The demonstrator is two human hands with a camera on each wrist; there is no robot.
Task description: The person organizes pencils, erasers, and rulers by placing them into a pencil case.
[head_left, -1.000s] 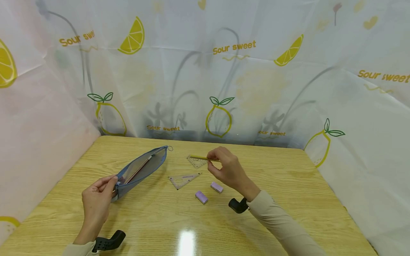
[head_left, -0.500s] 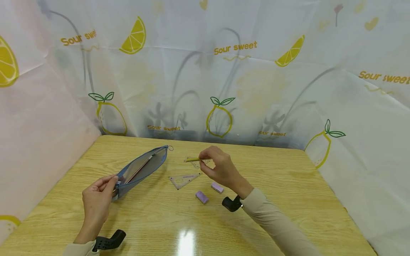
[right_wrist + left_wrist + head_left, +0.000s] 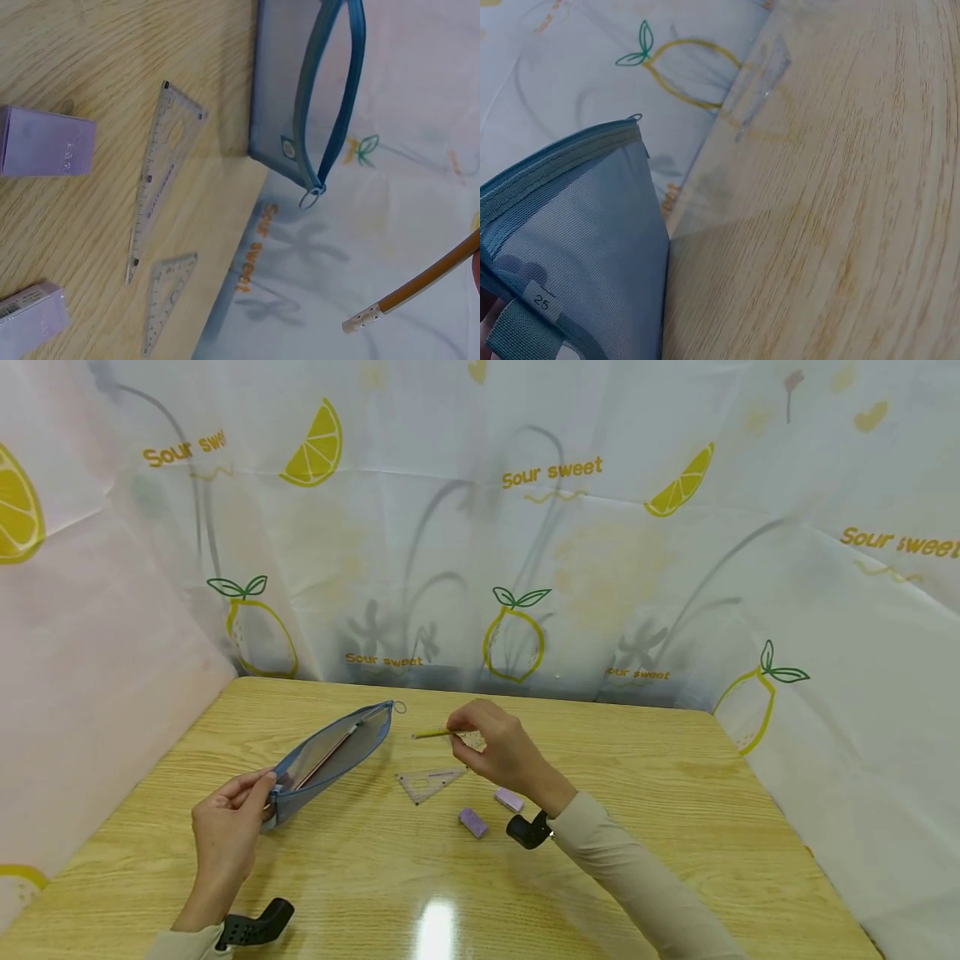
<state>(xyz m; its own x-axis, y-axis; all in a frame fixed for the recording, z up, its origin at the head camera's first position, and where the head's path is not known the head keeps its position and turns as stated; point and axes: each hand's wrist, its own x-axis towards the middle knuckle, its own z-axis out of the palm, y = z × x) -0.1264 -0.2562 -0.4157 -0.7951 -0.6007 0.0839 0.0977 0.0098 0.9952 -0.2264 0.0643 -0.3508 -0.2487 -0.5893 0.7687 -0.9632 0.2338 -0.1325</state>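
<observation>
A blue mesh zip pencil case (image 3: 367, 743) gapes open on the left of the table, with a pencil (image 3: 330, 756) lying inside it. My left hand (image 3: 228, 827) pinches its near end at the rim. My right hand (image 3: 502, 747) holds a yellow pencil (image 3: 429, 734) between thumb and fingers, above the table. The eraser end (image 3: 364, 318) of this pencil points toward the case and stays apart from it. Below and behind the right hand lie two clear set squares, the larger one (image 3: 427, 783) bare to view and the smaller one (image 3: 474, 741) partly covered by the hand.
Two purple eraser blocks, one (image 3: 472, 822) nearer and one (image 3: 509, 799) beside the right wrist, lie on the wooden table (image 3: 360, 893). A white lemon-printed curtain (image 3: 420, 543) rises along the table's back and sides.
My right hand has moved left with the yellow pencil, closer to the pencil case. The left hand and the case have stayed in place.
</observation>
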